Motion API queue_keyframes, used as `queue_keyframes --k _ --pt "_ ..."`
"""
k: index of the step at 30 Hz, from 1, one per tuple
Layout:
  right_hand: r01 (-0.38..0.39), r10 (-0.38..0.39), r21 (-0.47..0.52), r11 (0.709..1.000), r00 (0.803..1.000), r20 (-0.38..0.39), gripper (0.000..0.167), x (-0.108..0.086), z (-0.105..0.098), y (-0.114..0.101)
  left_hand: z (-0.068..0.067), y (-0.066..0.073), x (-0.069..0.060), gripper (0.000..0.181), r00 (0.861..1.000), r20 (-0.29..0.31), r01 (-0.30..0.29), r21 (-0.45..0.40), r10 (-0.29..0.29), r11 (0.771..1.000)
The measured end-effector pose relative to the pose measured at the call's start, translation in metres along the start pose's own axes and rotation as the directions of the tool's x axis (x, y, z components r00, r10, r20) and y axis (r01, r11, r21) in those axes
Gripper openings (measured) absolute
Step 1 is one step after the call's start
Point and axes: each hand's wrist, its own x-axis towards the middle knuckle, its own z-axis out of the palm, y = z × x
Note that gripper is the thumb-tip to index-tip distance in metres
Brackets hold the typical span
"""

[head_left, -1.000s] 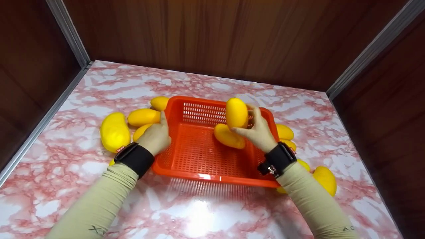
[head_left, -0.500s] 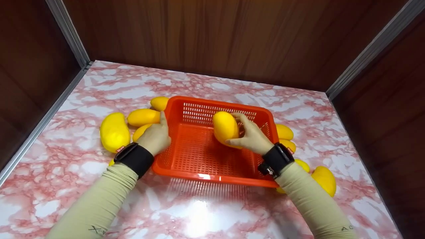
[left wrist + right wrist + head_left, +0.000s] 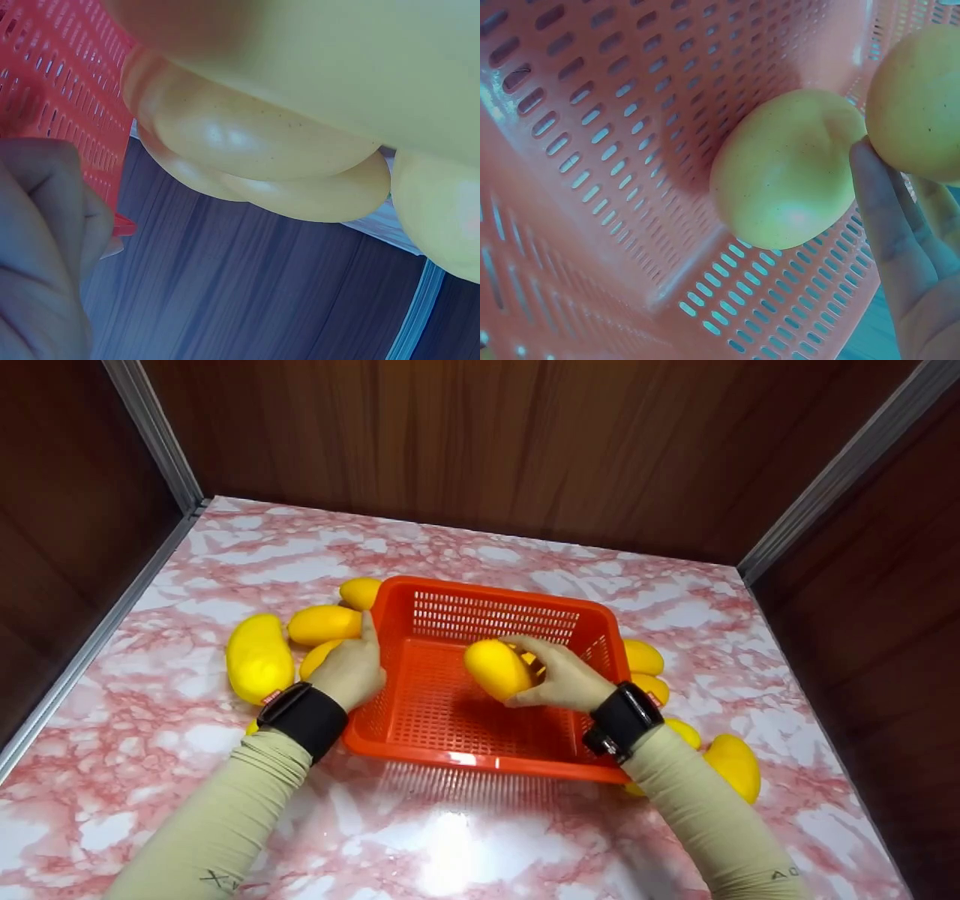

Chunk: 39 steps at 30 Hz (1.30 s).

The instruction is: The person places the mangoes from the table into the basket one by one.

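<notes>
An orange-red plastic basket [image 3: 450, 763] with slotted walls stands mid-table. My left hand [image 3: 349, 671] grips its left rim, fingers curled over the edge. Inside the basket, my right hand [image 3: 559, 679] holds a yellow mango [image 3: 496, 669] between thumb and fingers. The right wrist view shows the held mango [image 3: 919, 105] at the fingertips, beside a second mango [image 3: 787, 172] lying in the basket. In the head view that second one is mostly hidden behind the hand. From the left wrist, mangoes [image 3: 255, 135] appear close beside the basket's outer wall.
Several mangoes lie left of the basket, including a large mango [image 3: 260, 658]. More sit along its right side, such as one mango [image 3: 733, 769] near the right forearm. Dark wood-look panels [image 3: 450, 450] enclose the marbled pink-white table [image 3: 300, 840] at the back and sides.
My right hand has lowered the mango into the basket and shifted it leftward, covering the mango that was lying there. My left hand stays on the rim.
</notes>
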Motion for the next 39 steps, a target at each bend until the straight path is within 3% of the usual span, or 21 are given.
queue_keyframes --k 6,19,26,39 --pt "0.02 -0.017 -0.055 0.998 0.998 0.066 0.081 -0.0009 0.0008 0.0007 0.0 -0.0003 0.0009 0.084 1.0 0.009 -0.002 -0.017 0.002 1.0" --pt "-0.1 0.126 -0.155 0.983 0.977 0.172 0.081 -0.0018 0.0012 -0.001 0.0003 -0.0008 0.0022 0.084 1.0 0.004 -0.004 -0.015 0.004 1.0" --pt "-0.096 0.129 -0.175 0.98 0.974 0.189 0.081 -0.0021 0.0023 0.0001 0.0 -0.0002 0.0022 0.084 1.0 0.017 0.0 -0.015 0.0 1.0" --pt "-0.083 0.134 -0.242 0.967 0.97 0.203 0.082 -0.0023 0.0045 -0.0007 0.0021 -0.0009 0.0005 0.083 1.0 -0.028 -0.014 0.003 0.014 1.0"
